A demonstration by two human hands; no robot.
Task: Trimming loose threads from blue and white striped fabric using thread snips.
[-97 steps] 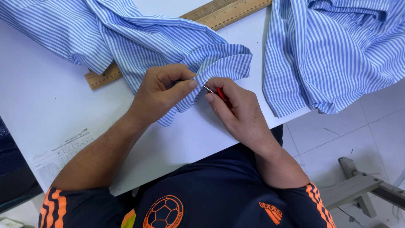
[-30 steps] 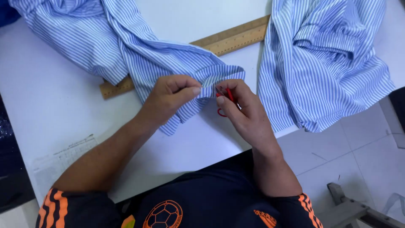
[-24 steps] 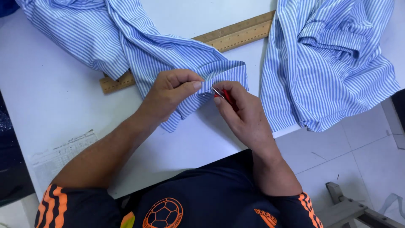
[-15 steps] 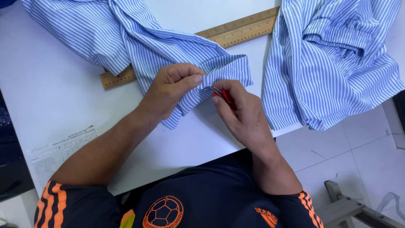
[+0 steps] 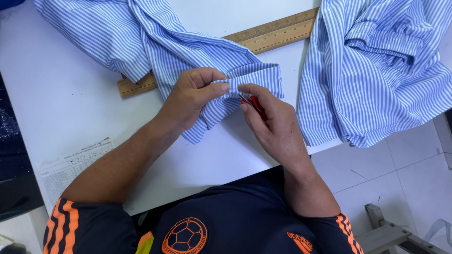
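Note:
A blue-and-white striped shirt piece [image 5: 155, 42] lies across the white table [image 5: 61, 113]. My left hand [image 5: 193, 96] pinches a folded striped cuff [image 5: 256, 80] between thumb and fingers. My right hand [image 5: 270, 124] holds a small red-handled seam ripper [image 5: 252, 102], its metal tip against the cuff's edge beside my left thumb. The two hands nearly touch.
A long wooden ruler [image 5: 268, 37] runs diagonally under the fabric. A second striped fabric piece [image 5: 376, 70] hangs over the table's right edge. A printed paper sheet [image 5: 75, 164] sits at the near left edge. Tiled floor [image 5: 391, 178] and a metal frame [image 5: 395, 233] lie to the right.
My hands stay on the cuff with only small shifts; the red tool's tip has moved slightly along the cuff edge. The view has shifted a little.

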